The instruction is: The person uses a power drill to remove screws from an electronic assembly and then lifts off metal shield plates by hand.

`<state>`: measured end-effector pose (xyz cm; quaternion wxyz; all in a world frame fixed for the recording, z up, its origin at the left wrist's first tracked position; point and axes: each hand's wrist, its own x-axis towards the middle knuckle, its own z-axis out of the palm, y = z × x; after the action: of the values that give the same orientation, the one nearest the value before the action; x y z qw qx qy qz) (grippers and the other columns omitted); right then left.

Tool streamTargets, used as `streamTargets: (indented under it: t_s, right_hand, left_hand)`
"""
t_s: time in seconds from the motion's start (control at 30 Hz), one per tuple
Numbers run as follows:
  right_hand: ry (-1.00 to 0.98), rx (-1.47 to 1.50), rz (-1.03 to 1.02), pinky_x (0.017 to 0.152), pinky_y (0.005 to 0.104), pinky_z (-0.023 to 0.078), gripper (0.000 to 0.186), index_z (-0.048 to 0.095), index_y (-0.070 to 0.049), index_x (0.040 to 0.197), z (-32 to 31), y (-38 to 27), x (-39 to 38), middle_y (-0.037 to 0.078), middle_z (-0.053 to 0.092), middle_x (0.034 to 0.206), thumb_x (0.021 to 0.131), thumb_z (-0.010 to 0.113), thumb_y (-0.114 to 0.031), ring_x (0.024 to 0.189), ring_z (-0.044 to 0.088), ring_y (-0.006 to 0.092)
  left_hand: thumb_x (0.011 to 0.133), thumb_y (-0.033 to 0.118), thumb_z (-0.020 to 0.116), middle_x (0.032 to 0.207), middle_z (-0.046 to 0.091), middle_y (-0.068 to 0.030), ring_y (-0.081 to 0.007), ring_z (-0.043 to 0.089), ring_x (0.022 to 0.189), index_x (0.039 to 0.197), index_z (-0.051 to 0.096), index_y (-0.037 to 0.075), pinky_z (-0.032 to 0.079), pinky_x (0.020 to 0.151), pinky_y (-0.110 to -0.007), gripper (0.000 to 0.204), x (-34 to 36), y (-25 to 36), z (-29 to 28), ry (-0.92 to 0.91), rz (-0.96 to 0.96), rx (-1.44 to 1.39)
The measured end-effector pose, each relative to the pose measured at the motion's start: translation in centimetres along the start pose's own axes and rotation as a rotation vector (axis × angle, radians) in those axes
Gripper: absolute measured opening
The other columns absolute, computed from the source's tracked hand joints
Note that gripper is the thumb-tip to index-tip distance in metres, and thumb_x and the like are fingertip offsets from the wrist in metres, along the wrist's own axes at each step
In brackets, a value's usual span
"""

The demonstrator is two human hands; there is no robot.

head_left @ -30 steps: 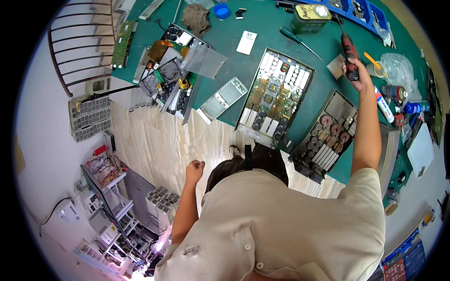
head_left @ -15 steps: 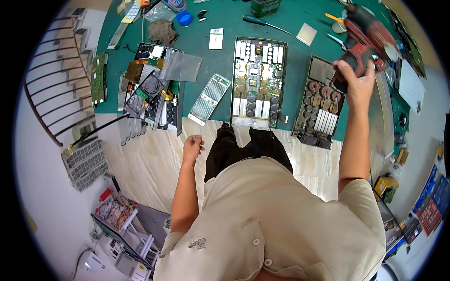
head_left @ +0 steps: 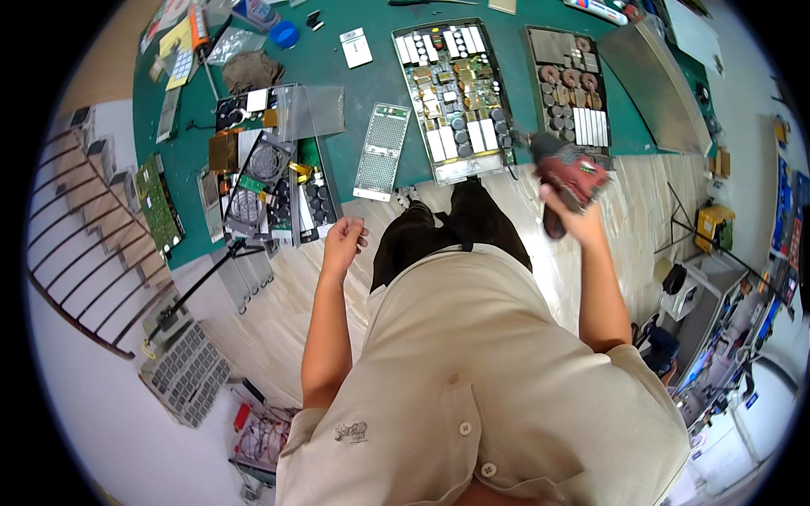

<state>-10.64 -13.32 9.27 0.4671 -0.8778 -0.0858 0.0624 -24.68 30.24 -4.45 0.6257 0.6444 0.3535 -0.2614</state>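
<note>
My right hand (head_left: 570, 218) holds a red and black power drill (head_left: 567, 167) above the bench's front edge, its body partly hiding my fingers. My left hand (head_left: 346, 242) hangs below the edge with fingers curled; anything inside is too small or hidden to make out. In front of me lie an open unit with a circuit board (head_left: 451, 93), a perforated metal plate (head_left: 380, 152) and, farther right, a unit with coils and capacitors (head_left: 567, 80). Left of these is a pile of opened electronics with fans (head_left: 261, 164).
The green bench (head_left: 363, 80) carries a screwdriver (head_left: 426, 2), a blue cap (head_left: 284, 34), a dark cloth (head_left: 251, 72) and a metal panel (head_left: 651, 84). A railed staircase (head_left: 101, 228) is at left, shelving (head_left: 713, 312) at right, and a green board (head_left: 156, 202) sits on the bench's left.
My right hand has brought the drill down and leftward toward the bench's front edge. The view has shifted, so the bench items sit higher. My left hand stays low with fingers curled.
</note>
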Motion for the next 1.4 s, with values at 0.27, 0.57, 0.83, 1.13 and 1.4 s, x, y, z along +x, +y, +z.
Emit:
streamTargets:
  t_s: [0.27, 0.57, 0.83, 1.13, 1.4]
  right_hand:
    - [0.069, 0.229, 0.625, 0.063, 0.0327, 0.053, 0.030, 0.067, -0.001, 0.112, 3.3, 4.5, -6.8, 0.004, 0.069, 0.085, 0.087, 0.079, -0.014, 0.067, 0.064, 0.0133]
    - [0.037, 0.073, 0.652, 0.059, 0.0352, 0.053, 0.027, 0.071, 0.000, 0.090, 4.2, 11.5, -5.3, 0.007, 0.068, 0.067, 0.081, 0.081, -0.023, 0.059, 0.066, 0.0162]
    - [0.001, 0.047, 0.599, 0.058, 0.0372, 0.053, 0.028, 0.071, 0.000, 0.081, 3.7, 13.6, -4.7, 0.009, 0.069, 0.065, 0.079, 0.080, -0.026, 0.056, 0.067, 0.0188]
    - [0.037, 0.004, 0.479, 0.064, 0.0388, 0.055, 0.033, 0.071, 0.003, 0.092, 3.8, 14.1, -5.0, 0.013, 0.071, 0.071, 0.077, 0.079, -0.025, 0.067, 0.071, 0.0234]
    - [-0.036, 0.030, 0.623, 0.062, 0.0377, 0.054, 0.033, 0.071, 0.003, 0.091, 3.3, 13.3, -4.7, 0.009, 0.068, 0.065, 0.078, 0.079, -0.026, 0.059, 0.068, 0.0210]
  left_hand:
    - [0.103, 0.030, 0.063, 0.090, 0.071, -0.0011, -0.0097, 0.063, 0.070, 0.110, 0.067, 0.007, 0.045, 0.060, -0.025, 0.024, 0.2, -0.6, 0.8, -0.089, 0.049, 0.057]
    - [0.103, 0.031, 0.064, 0.090, 0.071, -0.0021, -0.0100, 0.064, 0.070, 0.109, 0.067, 0.008, 0.045, 0.059, -0.026, 0.024, 0.0, -0.5, 2.2, -0.045, 0.077, 0.137]
    - [0.104, 0.029, 0.063, 0.091, 0.071, -0.0022, -0.0108, 0.065, 0.070, 0.110, 0.067, 0.007, 0.046, 0.059, -0.026, 0.023, -1.5, -1.4, 2.3, 0.053, 0.074, 0.126]
    - [0.104, 0.029, 0.062, 0.091, 0.071, -0.0017, -0.0101, 0.065, 0.071, 0.109, 0.067, 0.008, 0.047, 0.060, -0.026, 0.021, -1.9, -1.1, 2.3, 0.086, 0.087, 0.107]
    - [0.103, 0.030, 0.063, 0.091, 0.071, -0.0016, -0.0102, 0.065, 0.071, 0.110, 0.067, 0.008, 0.047, 0.059, -0.026, 0.023, -1.9, -1.8, 2.0, 0.075, 0.067, 0.102]
